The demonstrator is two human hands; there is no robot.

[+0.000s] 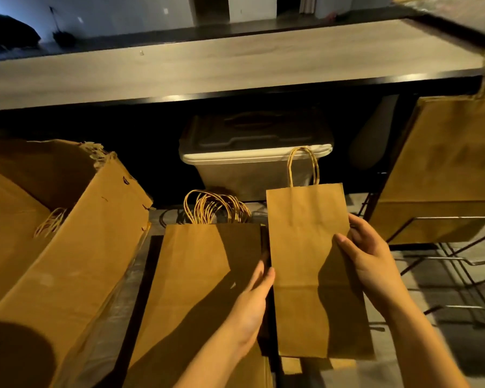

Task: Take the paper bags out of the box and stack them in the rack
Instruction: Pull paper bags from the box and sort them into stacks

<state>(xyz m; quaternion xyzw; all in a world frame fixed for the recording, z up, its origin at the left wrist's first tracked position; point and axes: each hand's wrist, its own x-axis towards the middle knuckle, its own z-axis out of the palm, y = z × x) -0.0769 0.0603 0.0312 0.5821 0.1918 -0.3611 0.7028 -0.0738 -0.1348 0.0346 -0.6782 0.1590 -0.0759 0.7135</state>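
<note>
**Brown bag (305, 247) held up between both hands**

Head view: the flat, folded paper bag is at the middle of the picture, raised clear of what lies under it, its twisted handle pointing up and away from the person. The right hand (371, 263) grips its right edge, with the thumb laid across the front and the fingers curled round behind. The left hand (251, 302) lies along the bag's left edge with its fingers straight and close together, touching the paper; I cannot tell whether its thumb hooks behind.

Just left of the bag, and lower, is a stack (199, 270) of the same bags lying flat, their many handles fanned out at the far end. Further left is the cardboard box (76, 247), open and tilted, with a torn flap at its far corner. More bag handles show inside its mouth.

On the right is the wire rack (459, 260), with thin metal bars in tiers. A big bag (445, 169) leans in its upper part with its handle up, well apart from the held bag. The lower tiers near the right hand carry nothing that I can make out.

Behind the bags, a pale plastic bin (252, 163) with a dark lid sits in shadow under the long wood-grain worktop (207, 65), which runs across the top of the picture.
</note>
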